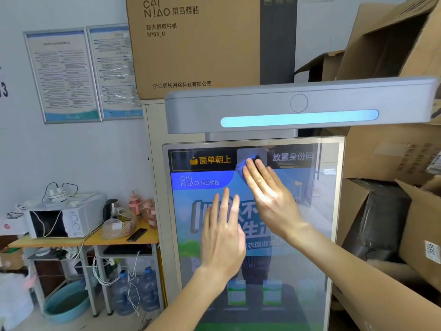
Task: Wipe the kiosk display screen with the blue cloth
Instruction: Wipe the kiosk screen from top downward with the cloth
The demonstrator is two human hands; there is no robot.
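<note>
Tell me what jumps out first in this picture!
The bright kiosk display screen fills the middle, a glowing light bar above it. On the glass, the right hand presses a blue cloth near the top; the left hand lies flat lower down. Cardboard boxes pile up beside it.

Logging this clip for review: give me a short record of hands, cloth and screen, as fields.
screen: lit, upright
blue cloth: near the screen's top, mostly under the right hand
right hand: fingers straight, pressing the cloth to the screen
left hand: flat against the screen, lower and further left, empty
cardboard boxes: stacked at right
</note>
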